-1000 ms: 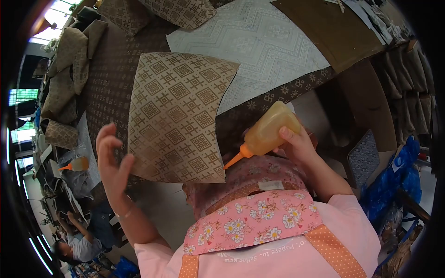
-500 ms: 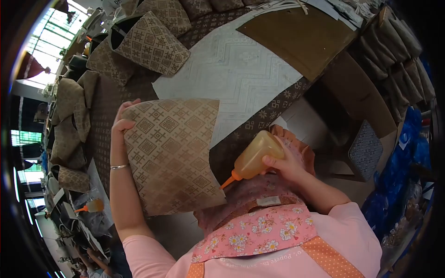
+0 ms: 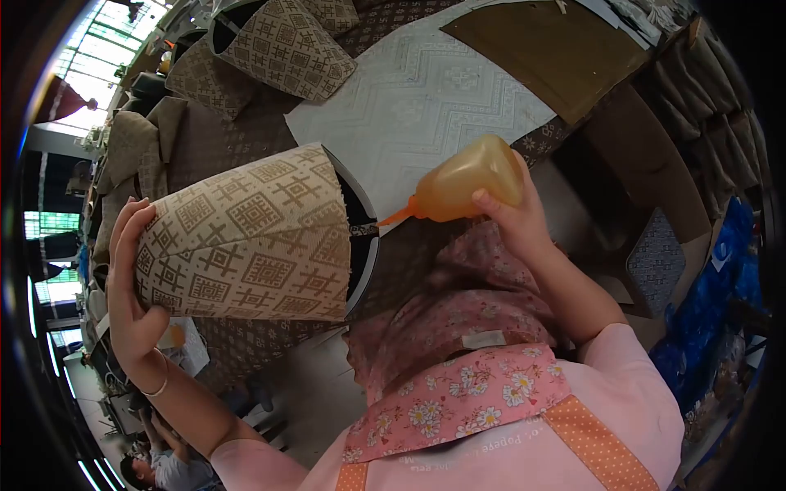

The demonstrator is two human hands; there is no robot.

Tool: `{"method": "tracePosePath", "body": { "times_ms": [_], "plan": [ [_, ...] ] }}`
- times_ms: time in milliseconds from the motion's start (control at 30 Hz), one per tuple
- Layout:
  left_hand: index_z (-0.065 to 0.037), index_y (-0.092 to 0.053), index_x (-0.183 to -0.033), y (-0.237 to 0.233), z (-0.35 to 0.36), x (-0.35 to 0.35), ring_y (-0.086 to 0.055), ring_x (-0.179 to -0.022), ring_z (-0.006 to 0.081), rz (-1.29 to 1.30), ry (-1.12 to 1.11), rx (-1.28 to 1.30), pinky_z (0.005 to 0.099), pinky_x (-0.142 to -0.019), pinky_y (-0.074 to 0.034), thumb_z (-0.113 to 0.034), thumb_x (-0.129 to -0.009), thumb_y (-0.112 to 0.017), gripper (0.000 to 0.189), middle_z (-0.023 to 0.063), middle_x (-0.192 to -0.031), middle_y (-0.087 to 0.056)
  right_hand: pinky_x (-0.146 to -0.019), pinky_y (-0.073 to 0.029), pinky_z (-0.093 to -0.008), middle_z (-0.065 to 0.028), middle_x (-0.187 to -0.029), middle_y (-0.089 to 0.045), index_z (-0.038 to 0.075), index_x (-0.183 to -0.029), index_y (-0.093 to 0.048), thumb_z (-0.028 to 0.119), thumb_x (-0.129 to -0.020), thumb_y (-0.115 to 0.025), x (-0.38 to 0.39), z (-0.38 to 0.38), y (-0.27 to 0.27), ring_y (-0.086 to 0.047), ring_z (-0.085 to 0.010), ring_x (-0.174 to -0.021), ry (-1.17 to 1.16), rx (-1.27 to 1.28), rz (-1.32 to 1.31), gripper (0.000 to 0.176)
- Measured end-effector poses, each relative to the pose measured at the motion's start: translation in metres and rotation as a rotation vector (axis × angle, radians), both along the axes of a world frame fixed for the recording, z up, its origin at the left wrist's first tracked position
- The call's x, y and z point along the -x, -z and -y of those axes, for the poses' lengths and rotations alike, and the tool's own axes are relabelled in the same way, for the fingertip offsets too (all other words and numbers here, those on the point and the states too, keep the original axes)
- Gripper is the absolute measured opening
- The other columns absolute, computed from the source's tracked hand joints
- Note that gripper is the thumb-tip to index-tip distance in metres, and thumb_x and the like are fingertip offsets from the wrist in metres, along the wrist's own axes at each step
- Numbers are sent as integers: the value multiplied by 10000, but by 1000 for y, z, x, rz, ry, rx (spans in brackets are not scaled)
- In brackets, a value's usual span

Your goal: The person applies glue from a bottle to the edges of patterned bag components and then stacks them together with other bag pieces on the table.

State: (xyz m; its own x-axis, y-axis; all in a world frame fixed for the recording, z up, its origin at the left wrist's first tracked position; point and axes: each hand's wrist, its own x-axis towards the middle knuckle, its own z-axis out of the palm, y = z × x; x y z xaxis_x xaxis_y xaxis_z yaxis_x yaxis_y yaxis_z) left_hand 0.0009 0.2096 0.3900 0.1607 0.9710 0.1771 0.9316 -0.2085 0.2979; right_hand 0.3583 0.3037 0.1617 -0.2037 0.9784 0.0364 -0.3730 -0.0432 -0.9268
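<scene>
A tapered, patterned fabric-covered piece (image 3: 250, 237) lies on its side in the air, its dark open end with a pale rim facing right. My left hand (image 3: 135, 282) is wrapped round its narrower end, fingers on top and thumb below. In my right hand (image 3: 516, 217) is a translucent bottle (image 3: 471, 182) of amber liquid, tipped so that its orange nozzle points left. The nozzle tip is at the rim of the open end, beside a short dark strip. Whether liquid comes out cannot be seen.
Similar patterned pieces (image 3: 282, 49) lie at the upper left of the table. White embossed sheet (image 3: 417, 90) and a brown board (image 3: 548, 53) cover its middle and back. Folded brown pieces (image 3: 696, 98) and blue plastic (image 3: 720, 270) are at the right. Another person (image 3: 168, 466) is at the lower left.
The patterned piece has turned, so its open end now shows, and moved left with my left hand. My right hand has raised the bottle, bringing the nozzle from the lower corner to the rim.
</scene>
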Motion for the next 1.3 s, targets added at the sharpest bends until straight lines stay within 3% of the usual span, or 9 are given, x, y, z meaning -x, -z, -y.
{"method": "tracePosePath", "body": {
  "times_ms": [167, 400, 467, 567, 833, 900, 1033, 1100, 1300],
  "plan": [
    [12, -483, -1237, 15, 3, -12, -435, -1210, 271, 55, -44, -57, 346, -1034, -296, -159, -426, -452, 830, 158, -1309, -434, -900, -428, -297, -78, -1105, -546, 8, -1205, -425, 187, -772, -749, 15, -11, -10, -523, -151, -1032, 53, -160, 141, 570],
    [13, -498, -1206, 15, 5, -14, -445, -1192, 265, 73, -42, -55, 335, -1024, -308, -150, -429, -447, 796, 150, -1298, -438, -816, -471, -273, -71, -1069, -559, 13, -1168, -442, 163, -768, -751, 23, -13, -4, -546, -141, -973, 54, -173, 139, 526],
    [12, -500, -1203, 16, 5, -13, -446, -1190, 266, 63, -52, -69, 334, -1023, -308, -149, -430, -445, 792, 150, -1289, -444, -689, -499, -242, -66, -1043, -566, 19, -1174, -438, 163, -776, -743, 18, -12, 1, -562, -124, -897, -100, 35, 77, 521],
    [12, -506, -1178, 15, 6, -13, -455, -1167, 266, 56, -71, -91, 323, -1016, -309, -144, -431, -442, 766, 146, -1260, -460, -597, -498, -224, -63, -1026, -571, 30, -1193, -432, 164, -785, -732, 16, -5, 4, -566, -109, -839, -117, 74, 92, 524],
    [-10, -482, -936, 15, 23, -6, -475, -1055, 239, -6, -210, -188, 316, -974, -326, -137, -444, -464, 508, 100, -1011, -474, -631, -505, -246, -55, -1081, -552, 50, -1246, -402, 278, -850, -655, 12, 28, 11, -555, -134, -934, -203, 277, -29, 523],
    [-43, -427, -887, 22, 36, 0, -475, -1052, 256, 97, -156, -296, 388, -992, -329, -168, -549, -615, 406, 78, -935, -425, -647, -503, -250, -56, -1093, -549, 56, -1247, -401, 307, -863, -633, 7, 27, 15, -555, -139, -946, -233, 343, -87, 514],
    [-80, -336, -842, 69, 66, -1, -459, -1125, 340, 190, -107, -623, 525, -998, -323, -340, -666, -784, 547, 71, -916, -360, -677, -490, -255, -66, -1090, -556, 64, -1237, -414, 345, -887, -585, -5, 14, 17, -572, -149, -924, -145, 310, -277, 480],
    [-90, -313, -822, 120, 70, -16, -446, -1144, 357, 351, -164, -743, 513, -1019, -304, -310, -677, -775, 532, 79, -936, -352, -681, -486, -253, -68, -1087, -558, 65, -1233, -418, 355, -893, -571, -9, 7, 14, -576, -151, -918, -95, 287, -278, 473],
    [-78, -296, -810, 224, 107, -31, -349, -1200, 366, -41, -330, -520, 510, -993, -305, -196, -711, -759, 488, 72, -921, -284, -678, -507, -279, -91, -1103, -539, 41, -1264, -368, 312, -881, -603, -8, -7, 15, -587, -172, -892, 177, 174, -173, 525]
  ]
}}
